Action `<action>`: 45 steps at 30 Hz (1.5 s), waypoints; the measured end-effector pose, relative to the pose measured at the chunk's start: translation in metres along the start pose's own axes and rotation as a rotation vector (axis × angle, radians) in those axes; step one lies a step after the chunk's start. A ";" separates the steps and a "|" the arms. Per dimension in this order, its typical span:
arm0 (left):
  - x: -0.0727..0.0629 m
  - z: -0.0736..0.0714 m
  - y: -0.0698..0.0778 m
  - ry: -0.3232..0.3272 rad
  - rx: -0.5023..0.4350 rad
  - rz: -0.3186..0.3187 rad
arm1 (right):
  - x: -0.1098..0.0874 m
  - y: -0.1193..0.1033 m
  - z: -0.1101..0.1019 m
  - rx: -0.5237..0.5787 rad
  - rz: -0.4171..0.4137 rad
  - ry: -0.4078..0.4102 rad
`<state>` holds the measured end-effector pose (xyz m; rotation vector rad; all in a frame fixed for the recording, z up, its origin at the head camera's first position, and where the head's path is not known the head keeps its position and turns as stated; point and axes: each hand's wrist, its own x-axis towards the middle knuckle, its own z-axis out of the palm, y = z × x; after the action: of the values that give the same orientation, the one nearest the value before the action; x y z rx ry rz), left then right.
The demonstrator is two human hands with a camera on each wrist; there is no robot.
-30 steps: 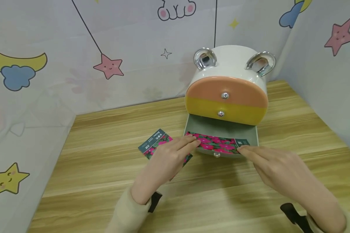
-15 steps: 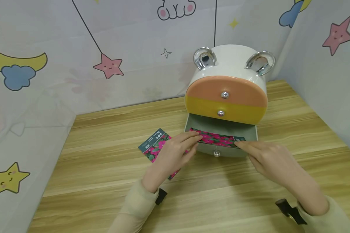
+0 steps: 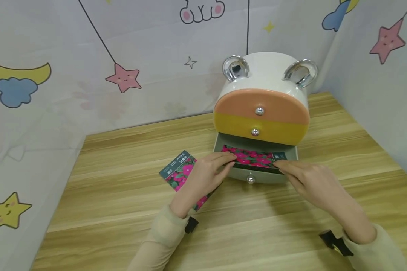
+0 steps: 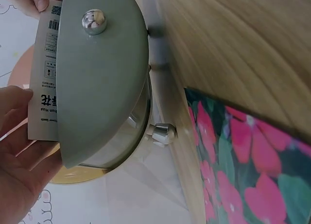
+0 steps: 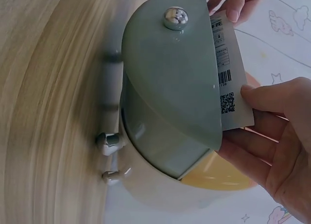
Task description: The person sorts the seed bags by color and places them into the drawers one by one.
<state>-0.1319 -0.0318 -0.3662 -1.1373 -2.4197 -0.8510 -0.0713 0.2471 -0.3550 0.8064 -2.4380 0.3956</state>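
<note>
Both hands pinch one flower seed packet (image 3: 252,157) by its two ends, at the open bottom drawer (image 3: 266,176) of a small cabinet. Pink blooms face the head camera. In the wrist views the packet's printed pale back (image 5: 228,71) rises behind the drawer's green front (image 4: 102,83), its lower part hidden inside. My left hand (image 3: 207,172) has thumb and fingers on the left end. At the right end, my right hand (image 3: 308,180) grips with the thumb on the back (image 5: 262,95). A second seed packet (image 3: 180,174) lies on the table, partly under my left forearm and hand.
The cabinet (image 3: 271,69) is white with shiny ear-like rings, and its orange drawer (image 3: 237,103) and yellow drawer (image 3: 234,126) are closed. Patterned cloth walls (image 3: 156,41) stand behind and to both sides of the wooden table (image 3: 115,180).
The held packet has moved back and down into the drawer. A dark strip now shows between it and the drawer front. Both hands have moved along with it, and the second packet has stayed put.
</note>
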 end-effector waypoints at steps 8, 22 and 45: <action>0.006 0.002 -0.002 -0.034 -0.030 -0.065 | 0.002 0.004 0.005 -0.023 0.032 -0.007; 0.009 0.007 -0.007 -0.086 -0.087 -0.151 | 0.003 0.005 0.011 -0.009 0.101 -0.048; 0.005 0.005 -0.005 -0.152 -0.122 -0.117 | 0.004 0.001 0.011 -0.017 0.102 -0.076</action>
<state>-0.1393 -0.0287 -0.3694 -1.1515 -2.6118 -0.9931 -0.0792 0.2416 -0.3614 0.7033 -2.5570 0.3889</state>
